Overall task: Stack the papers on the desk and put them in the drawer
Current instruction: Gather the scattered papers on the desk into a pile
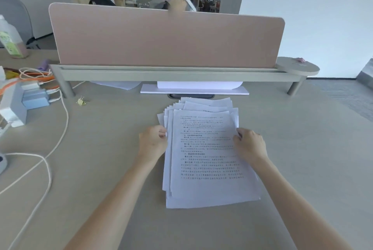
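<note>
Stacking step. Papers (207, 155) lie fanned mid-counter (105, 149). Left hand (152, 141) and right hand (249, 145) each pinch a side edge. Next: square edges; drawer not visible.

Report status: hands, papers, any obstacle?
Left hand and right hand grip the sides of the papers. Pile uneven, flat on desk. Drawer not in view. Nothing in the way.
</note>
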`<state>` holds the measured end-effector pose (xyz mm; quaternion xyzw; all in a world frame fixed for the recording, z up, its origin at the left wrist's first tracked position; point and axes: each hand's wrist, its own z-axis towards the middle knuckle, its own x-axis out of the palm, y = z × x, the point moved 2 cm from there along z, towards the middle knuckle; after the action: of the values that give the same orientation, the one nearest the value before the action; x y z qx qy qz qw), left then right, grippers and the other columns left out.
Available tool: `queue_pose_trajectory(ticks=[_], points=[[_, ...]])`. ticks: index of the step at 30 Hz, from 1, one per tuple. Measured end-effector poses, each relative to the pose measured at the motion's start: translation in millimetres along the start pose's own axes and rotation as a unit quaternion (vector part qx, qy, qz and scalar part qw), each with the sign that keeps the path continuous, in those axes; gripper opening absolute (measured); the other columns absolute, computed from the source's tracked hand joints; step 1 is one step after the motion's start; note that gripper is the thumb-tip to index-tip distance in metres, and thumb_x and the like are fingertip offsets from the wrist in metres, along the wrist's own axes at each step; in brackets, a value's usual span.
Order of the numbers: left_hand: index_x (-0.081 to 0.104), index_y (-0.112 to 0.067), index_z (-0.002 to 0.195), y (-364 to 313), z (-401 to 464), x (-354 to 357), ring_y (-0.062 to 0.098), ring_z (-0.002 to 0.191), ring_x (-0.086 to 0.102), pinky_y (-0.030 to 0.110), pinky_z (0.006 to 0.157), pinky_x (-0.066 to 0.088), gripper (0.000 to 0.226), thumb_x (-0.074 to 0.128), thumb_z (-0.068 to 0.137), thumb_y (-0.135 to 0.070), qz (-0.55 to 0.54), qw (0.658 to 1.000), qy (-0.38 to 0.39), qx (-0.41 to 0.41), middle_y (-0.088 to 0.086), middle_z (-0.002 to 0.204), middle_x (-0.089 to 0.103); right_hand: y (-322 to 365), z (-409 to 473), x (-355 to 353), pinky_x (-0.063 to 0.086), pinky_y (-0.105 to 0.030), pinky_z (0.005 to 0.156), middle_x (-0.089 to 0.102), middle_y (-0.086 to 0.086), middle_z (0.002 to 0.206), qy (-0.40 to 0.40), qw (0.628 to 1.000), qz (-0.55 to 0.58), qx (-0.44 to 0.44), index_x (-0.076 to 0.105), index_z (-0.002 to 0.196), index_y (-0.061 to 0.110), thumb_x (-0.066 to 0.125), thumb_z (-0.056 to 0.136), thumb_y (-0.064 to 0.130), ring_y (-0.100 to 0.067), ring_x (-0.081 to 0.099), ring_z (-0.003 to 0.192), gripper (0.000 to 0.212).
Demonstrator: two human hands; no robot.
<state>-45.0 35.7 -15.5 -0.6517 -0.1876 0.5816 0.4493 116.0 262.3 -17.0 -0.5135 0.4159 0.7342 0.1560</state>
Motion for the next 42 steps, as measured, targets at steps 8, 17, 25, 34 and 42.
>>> queue_pose_trajectory(ticks=[8, 17, 25, 34, 42], points=[[0.065, -0.014, 0.099, 4, 21, -16, 0.02, 0.089, 0.051, 0.025, 0.077, 0.039, 0.022, 0.047, 0.089, -0.005, -0.001, 0.998, 0.03, -0.047, 0.0, 0.089, 0.059, 12, 19, 5, 0.027, -0.037, 0.055, 0.045, -0.007, 0.067, 0.003, 1.0, 0.004, 0.019, 0.035, 0.066, 0.011, 0.053, 0.088, 0.017, -0.032, 0.043, 0.068, 0.029], [0.046, -0.019, 0.087, -13, 30, 2, 0.017, 0.072, 0.048, 0.029, 0.07, 0.038, 0.02, 0.063, 0.084, -0.01, -0.088, 0.985, 0.095, -0.111, -0.008, 0.075, 0.043, 16, 29, 3, 0.022, -0.033, 0.054, 0.037, -0.007, 0.068, 0.08, 0.984, 0.136, 0.087, 0.031, 0.062, 0.011, 0.056, 0.088, 0.013, -0.024, 0.035, 0.066, 0.037], [0.049, -0.011, 0.085, -21, 30, -4, 0.015, 0.075, 0.047, 0.031, 0.074, 0.038, 0.016, 0.063, 0.087, -0.018, -0.147, 0.965, 0.115, -0.186, 0.0, 0.083, 0.048, 29, 24, 6, 0.023, -0.032, 0.052, 0.036, -0.003, 0.066, 0.101, 0.986, 0.118, 0.066, 0.024, 0.061, 0.015, 0.039, 0.089, 0.003, -0.025, 0.036, 0.062, 0.034], [0.058, -0.006, 0.124, -15, 24, -11, 0.032, 0.1, 0.068, 0.042, 0.077, 0.058, 0.036, 0.064, 0.088, -0.007, -0.209, 0.935, 0.199, -0.205, 0.015, 0.116, 0.069, 39, 7, 2, 0.033, -0.034, 0.069, 0.054, -0.015, 0.094, 0.107, 0.988, 0.107, 0.041, 0.048, 0.074, 0.007, 0.041, 0.092, 0.008, -0.036, 0.053, 0.104, 0.018], [0.052, -0.013, 0.133, -19, 20, -12, 0.021, 0.106, 0.06, 0.022, 0.071, 0.049, 0.047, 0.062, 0.09, 0.002, -0.184, 0.948, 0.238, -0.102, 0.005, 0.125, 0.064, 43, 5, -4, 0.06, -0.047, 0.086, 0.072, -0.015, 0.109, 0.151, 0.938, 0.295, 0.102, 0.065, 0.113, 0.005, 0.054, 0.087, 0.006, -0.035, 0.07, 0.098, 0.028]])
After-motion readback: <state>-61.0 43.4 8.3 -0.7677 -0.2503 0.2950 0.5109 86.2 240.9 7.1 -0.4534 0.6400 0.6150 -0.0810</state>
